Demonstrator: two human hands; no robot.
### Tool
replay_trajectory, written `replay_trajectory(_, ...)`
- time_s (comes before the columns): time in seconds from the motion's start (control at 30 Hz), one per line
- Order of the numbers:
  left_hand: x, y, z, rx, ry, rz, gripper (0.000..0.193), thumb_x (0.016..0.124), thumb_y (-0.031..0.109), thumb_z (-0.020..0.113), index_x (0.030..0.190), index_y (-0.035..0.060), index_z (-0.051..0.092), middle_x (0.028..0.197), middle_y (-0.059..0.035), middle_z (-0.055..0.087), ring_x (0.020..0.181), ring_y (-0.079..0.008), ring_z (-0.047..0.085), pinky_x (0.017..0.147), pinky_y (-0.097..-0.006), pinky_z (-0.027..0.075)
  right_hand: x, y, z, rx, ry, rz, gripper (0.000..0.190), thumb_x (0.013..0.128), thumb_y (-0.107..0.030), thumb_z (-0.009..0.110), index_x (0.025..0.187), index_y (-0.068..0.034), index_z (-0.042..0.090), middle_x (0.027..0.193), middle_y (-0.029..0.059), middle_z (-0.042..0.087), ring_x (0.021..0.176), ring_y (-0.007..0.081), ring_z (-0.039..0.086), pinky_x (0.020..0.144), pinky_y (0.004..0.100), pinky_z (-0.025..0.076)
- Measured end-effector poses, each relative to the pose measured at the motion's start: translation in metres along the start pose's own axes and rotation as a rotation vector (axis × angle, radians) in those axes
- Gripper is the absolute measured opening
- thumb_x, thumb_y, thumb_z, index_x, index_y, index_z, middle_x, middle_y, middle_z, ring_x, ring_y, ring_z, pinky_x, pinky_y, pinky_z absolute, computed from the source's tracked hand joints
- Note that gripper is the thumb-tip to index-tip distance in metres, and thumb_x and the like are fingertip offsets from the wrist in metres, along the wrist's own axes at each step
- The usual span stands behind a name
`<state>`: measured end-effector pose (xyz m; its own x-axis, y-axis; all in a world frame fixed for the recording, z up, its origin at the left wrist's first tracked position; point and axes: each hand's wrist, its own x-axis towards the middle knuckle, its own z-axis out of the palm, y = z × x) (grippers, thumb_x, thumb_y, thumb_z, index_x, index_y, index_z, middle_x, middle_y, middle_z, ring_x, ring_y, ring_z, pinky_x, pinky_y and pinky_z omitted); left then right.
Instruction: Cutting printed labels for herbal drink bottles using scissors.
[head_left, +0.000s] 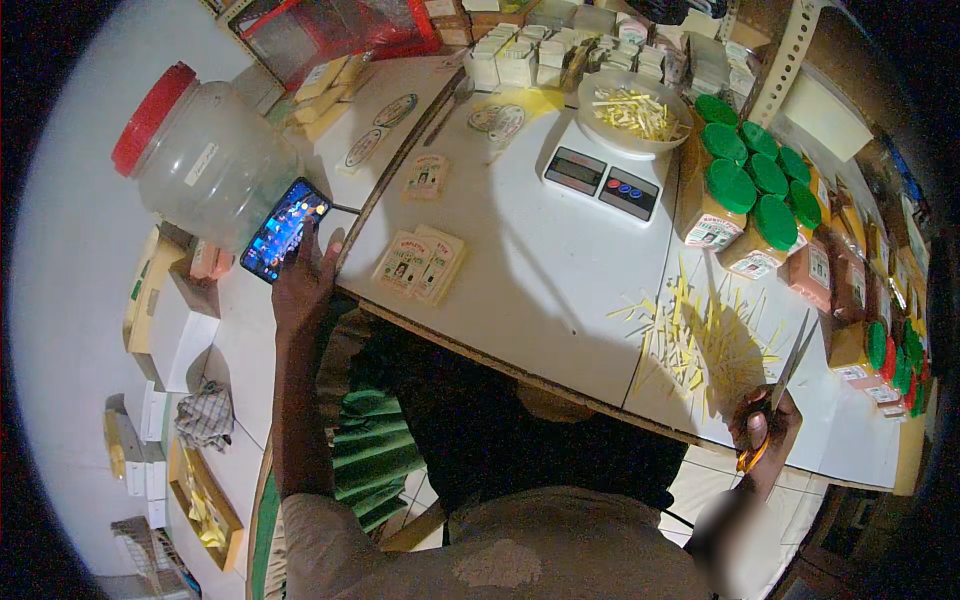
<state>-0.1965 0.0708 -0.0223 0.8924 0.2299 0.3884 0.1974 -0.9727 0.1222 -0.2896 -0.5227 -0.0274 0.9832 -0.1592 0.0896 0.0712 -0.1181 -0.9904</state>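
Note:
My left hand is at a smartphone with a lit screen, a finger on the glass and the thumb spread apart. Behind the phone stands a large clear plastic jar with a red lid. On the right, my right hand grips a pair of scissors with orange handles, blades pointing away from me. Just beyond that hand, thin yellow and white paper strips lie scattered on the white tabletop. Stacked printed labels rest near the table's front edge, left of centre.
A white digital kitchen scale bears a bowl of cut strips. Green-lidded jars and filled packets crowd the right side. White card stacks line the back. A checked cloth and a wooden tray lie at left.

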Motion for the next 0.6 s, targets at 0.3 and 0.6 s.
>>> replay_trajectory(0.3,0.009,0.004,-0.005,-0.001,-0.052,-0.079,0.069,0.091,0.058,0.047,0.146,0.0182,0.032,0.117,-0.0286,0.058,0.105,-0.0457,0.058,0.082,-0.0513,0.049,-0.001,-0.006,0.004,-0.025,0.010,0.005,0.054,0.073,-0.051,0.076,0.089,-0.006,0.052,0.068,0.0012,0.053,0.051,0.0091,0.051,0.043,0.0230,0.042)
replay_trajectory(0.6,0.010,-0.006,0.006,0.106,0.082,0.030,0.069,0.090,0.058,0.047,0.146,0.0187,0.032,0.108,-0.0291,0.062,0.094,-0.0472,0.061,0.073,-0.0519,0.052,0.000,-0.003,0.003,0.004,0.007,-0.008,0.054,0.073,-0.051,0.077,0.090,-0.006,0.052,0.068,0.0005,0.053,0.052,0.0096,0.051,0.045,0.0240,0.044)
